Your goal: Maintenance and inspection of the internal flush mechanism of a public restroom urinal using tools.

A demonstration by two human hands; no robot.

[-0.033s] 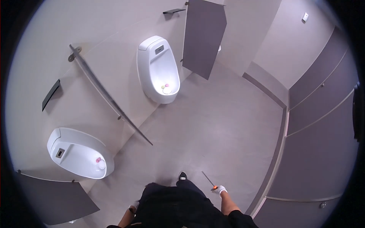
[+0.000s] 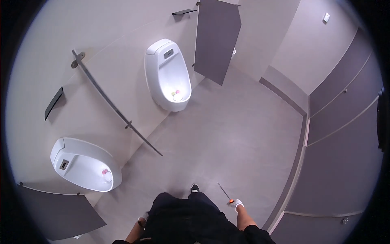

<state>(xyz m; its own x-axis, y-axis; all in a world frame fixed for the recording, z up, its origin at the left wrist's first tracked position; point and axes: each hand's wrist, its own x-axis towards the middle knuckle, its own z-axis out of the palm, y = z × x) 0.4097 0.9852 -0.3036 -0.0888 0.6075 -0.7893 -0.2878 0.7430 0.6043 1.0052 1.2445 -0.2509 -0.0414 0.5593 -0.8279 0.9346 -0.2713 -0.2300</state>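
Note:
My right hand (image 2: pixel 236 204), in a white glove, is closed round the orange grip of a long thin metal rod-like tool (image 2: pixel 224 191). The rod slants forward and left over the grey floor; its exact kind is too small to make out. Low beside my body, my left hand (image 2: pixel 144 217) is mostly hidden against my dark clothing, so its fingers do not show. A dark band is on that wrist. Neither hand touches the near white urinal (image 2: pixel 87 164) or the farther urinal (image 2: pixel 170 75). Small pink and green balls lie in the farther bowl, pink ones in the near bowl.
A thin grey divider (image 2: pixel 109 101) juts from the wall between the urinals. Other grey dividers stand at the far end (image 2: pixel 217 40) and near left (image 2: pixel 61 211). Dark ledges (image 2: pixel 54 103) stick out of the wall. Grey stall panels (image 2: pixel 337 171) line the right side.
The view has shifted very slightly. The tool's tip has moved a little to the right, with my right hand almost in the same place.

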